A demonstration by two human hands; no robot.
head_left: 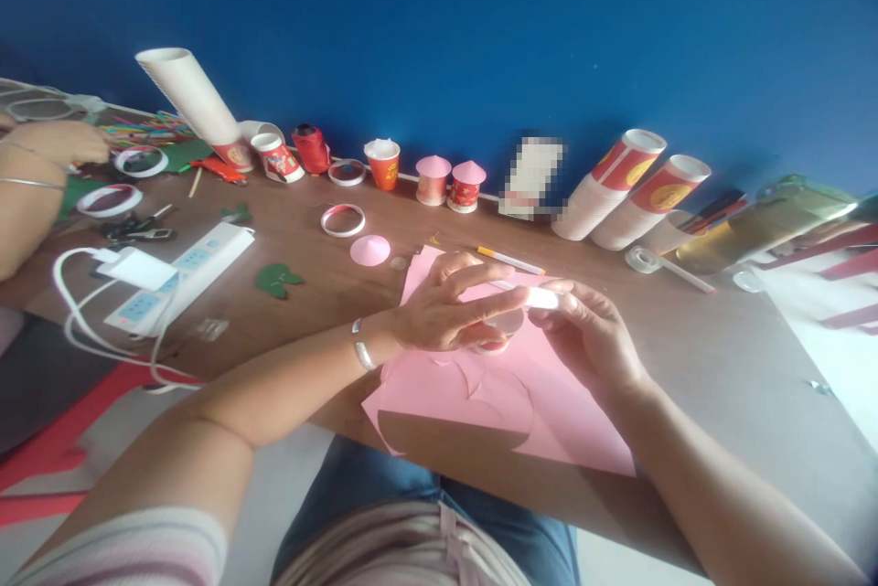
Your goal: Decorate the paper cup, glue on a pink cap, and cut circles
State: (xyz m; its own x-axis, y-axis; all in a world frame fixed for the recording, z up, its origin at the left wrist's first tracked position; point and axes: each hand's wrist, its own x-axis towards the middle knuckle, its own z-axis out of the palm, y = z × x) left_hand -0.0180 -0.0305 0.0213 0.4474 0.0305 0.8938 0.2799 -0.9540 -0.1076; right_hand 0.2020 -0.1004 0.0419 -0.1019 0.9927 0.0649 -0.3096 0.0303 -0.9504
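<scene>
Over the pink paper sheets (569, 412) both hands are close together. My right hand (594, 325) pinches a small white object (543, 297) between thumb and fingers; what it is cannot be made out. My left hand (456, 303) has its fingers stretched and apart, with a fingertip at the white object's left end. Under the left hand's fingers a round paper cup piece (495, 347) shows in part. Curved cuts and a large rounded gap mark the pink paper. Just behind it lies a yellow and white pen (511, 260).
At the back stand two cups with pink cone tops (433, 179) (467, 186), a red cup (382, 167) and stacked paper cups (610, 184). A pink cone (370, 250), power strip (182, 280) and tape roll (643, 260) lie around. Another person's arm (34, 184) reaches in at left.
</scene>
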